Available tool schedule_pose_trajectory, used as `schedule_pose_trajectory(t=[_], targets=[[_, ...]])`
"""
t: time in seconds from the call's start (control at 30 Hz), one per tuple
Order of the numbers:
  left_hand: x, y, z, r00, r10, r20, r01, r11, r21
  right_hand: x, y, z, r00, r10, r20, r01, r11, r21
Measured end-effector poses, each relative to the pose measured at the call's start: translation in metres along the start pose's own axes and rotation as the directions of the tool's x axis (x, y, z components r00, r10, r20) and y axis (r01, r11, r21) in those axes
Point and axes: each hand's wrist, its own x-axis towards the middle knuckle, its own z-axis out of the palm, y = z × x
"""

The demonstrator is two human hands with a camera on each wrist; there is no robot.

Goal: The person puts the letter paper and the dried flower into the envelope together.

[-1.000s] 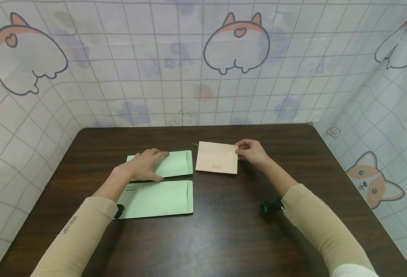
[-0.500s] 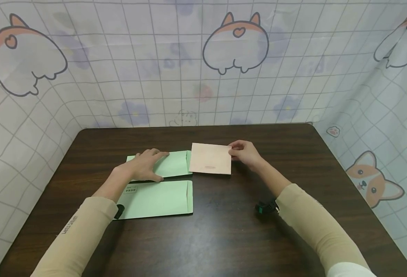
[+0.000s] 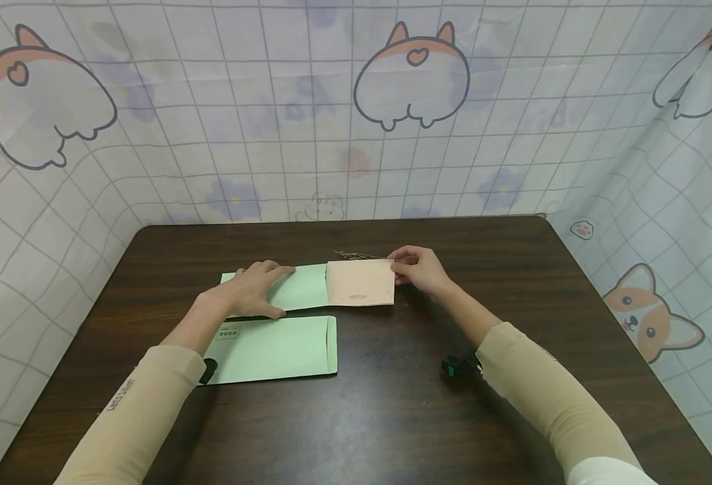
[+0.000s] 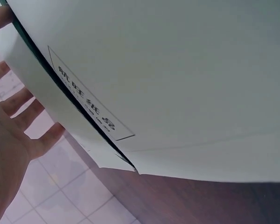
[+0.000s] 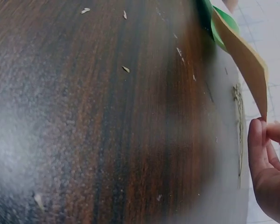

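My right hand [image 3: 419, 271] pinches the right edge of a cream-coloured square card [image 3: 360, 284] between thumb and fingers. The card's left end lies at the mouth of the far green envelope [image 3: 300, 286]; in the right wrist view, green paper [image 5: 224, 29] curves around that end. With fingers spread, my left hand [image 3: 248, 288] rests on the far envelope, covering its left part. A second green envelope [image 3: 277, 347], with a printed box near its left end, lies flat in front, its flap on the right. The left wrist view shows the left fingers [image 4: 25, 112] along the far envelope's edge.
A sprig of dried stems [image 3: 356, 256] lies behind the card. Several tiny pale flakes [image 5: 126, 69] are scattered on the dark wooden table [image 3: 362, 417]. A patterned curtain [image 3: 307, 168] closes off the back and both sides.
The right hand has moved the card left and slightly nearer, from beside the far envelope to its mouth. The dried stems have come into view behind it. The left hand has stayed still.
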Motion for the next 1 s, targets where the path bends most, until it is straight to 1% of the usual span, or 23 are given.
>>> schedule_pose_trajectory(t=[0.17, 0.43, 0.8, 1.0], targets=[[0.0000, -0.0013, 0.0004, 1.000, 0.000, -0.002, 0.000, 1.000, 0.003, -0.0002, -0.0012, 0.0015, 1.000, 0.007, 0.000, -0.007, 1.000, -0.017], [-0.0008, -0.0006, -0.0004, 1.000, -0.001, -0.003, 0.001, 1.000, -0.007, 0.0023, -0.0018, 0.0027, 1.000, -0.005, 0.007, 0.005, 0.999, -0.047], [0.0000, -0.0013, 0.0000, 1.000, -0.004, -0.004, 0.004, 1.000, -0.011, 0.0023, -0.0033, 0.0021, 1.000, 0.010, -0.001, -0.010, 0.996, -0.089], [-0.0005, -0.0005, -0.0004, 1.000, -0.004, -0.005, 0.004, 1.000, -0.011, 0.0058, -0.0066, 0.0054, 1.000, -0.003, -0.002, 0.003, 0.994, -0.108]])
